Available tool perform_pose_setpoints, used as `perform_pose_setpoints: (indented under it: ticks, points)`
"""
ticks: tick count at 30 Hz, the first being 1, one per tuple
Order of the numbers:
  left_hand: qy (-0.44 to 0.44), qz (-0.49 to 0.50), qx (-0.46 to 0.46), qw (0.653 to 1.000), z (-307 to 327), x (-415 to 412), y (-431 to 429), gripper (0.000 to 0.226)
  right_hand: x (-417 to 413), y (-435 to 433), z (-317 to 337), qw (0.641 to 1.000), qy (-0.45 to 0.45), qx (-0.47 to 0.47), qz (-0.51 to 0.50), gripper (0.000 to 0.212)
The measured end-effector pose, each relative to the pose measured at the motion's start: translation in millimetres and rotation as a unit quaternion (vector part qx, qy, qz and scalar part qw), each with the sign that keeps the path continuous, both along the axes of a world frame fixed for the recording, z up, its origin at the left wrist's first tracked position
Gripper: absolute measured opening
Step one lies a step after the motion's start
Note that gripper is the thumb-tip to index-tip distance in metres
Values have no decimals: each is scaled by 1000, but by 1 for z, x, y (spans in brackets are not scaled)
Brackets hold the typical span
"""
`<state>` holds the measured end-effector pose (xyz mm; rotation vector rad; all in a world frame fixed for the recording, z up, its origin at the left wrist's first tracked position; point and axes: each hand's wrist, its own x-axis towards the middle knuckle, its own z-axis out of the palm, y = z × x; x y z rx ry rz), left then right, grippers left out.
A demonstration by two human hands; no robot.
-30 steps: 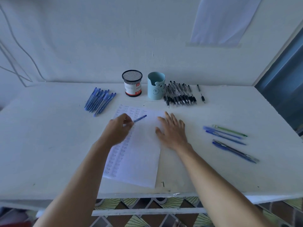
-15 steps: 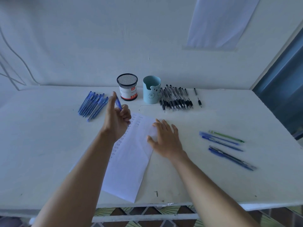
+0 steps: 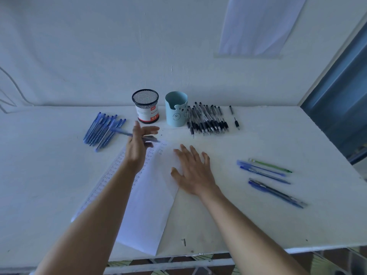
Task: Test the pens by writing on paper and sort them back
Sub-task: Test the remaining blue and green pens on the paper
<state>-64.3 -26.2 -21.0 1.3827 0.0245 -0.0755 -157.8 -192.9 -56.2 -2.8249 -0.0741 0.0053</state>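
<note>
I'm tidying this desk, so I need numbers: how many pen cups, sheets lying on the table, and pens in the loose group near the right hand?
Pen cups: 2
Paper sheet: 1
Loose pens at right: 5
Total: 8
</note>
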Motion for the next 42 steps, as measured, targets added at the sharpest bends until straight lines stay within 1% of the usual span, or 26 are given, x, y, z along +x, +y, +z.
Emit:
perform_pose_setpoints:
  ticks: [1, 2, 5, 7, 10, 14, 18, 22, 28, 35, 39, 42]
  points:
    - [-10, 7, 20, 1000, -3, 1, 1, 63, 1, 0, 0, 1000, 5, -6, 0, 65]
    - [-20, 13, 38, 999, -6, 2, 2, 58, 2, 0, 0, 1000, 9, -11, -2, 65]
    - [-44, 10, 130, 991, -11, 5, 4, 27, 3, 1, -1, 1000, 7, -18, -6, 65]
    - [-51, -2, 180, 982, -10, 4, 4, 20, 4, 1, -3, 1000, 4, -19, -9, 65]
    - [-52, 3, 221, 974, -5, 1, 1, 20, 4, 1, -3, 1000, 3, -20, -9, 66]
    - [-27, 33, 259, 965, -11, 3, 4, 30, 5, 1, -3, 1000, 3, -19, -11, 70]
    - [-40, 34, 321, 945, -11, 6, 4, 32, 4, 2, -3, 1000, -2, -24, -17, 78]
    - [-66, 17, 343, 937, -10, 5, 3, 33, 5, 2, -3, 1000, 3, -23, -14, 75]
    - [-79, -6, 380, 922, -8, 2, -2, 35, 5, 2, -2, 1000, 7, -22, -15, 72]
    - [-92, 6, 380, 920, -14, 4, 0, 35, 4, 2, -2, 1000, 0, -16, -15, 69]
    - [-91, -15, 379, 921, -15, 4, -1, 35, 4, 1, -2, 1000, 2, -19, -14, 66]
    - [-91, -11, 377, 921, -16, 5, -1, 36, 4, 2, 0, 1000, 3, -21, -15, 65]
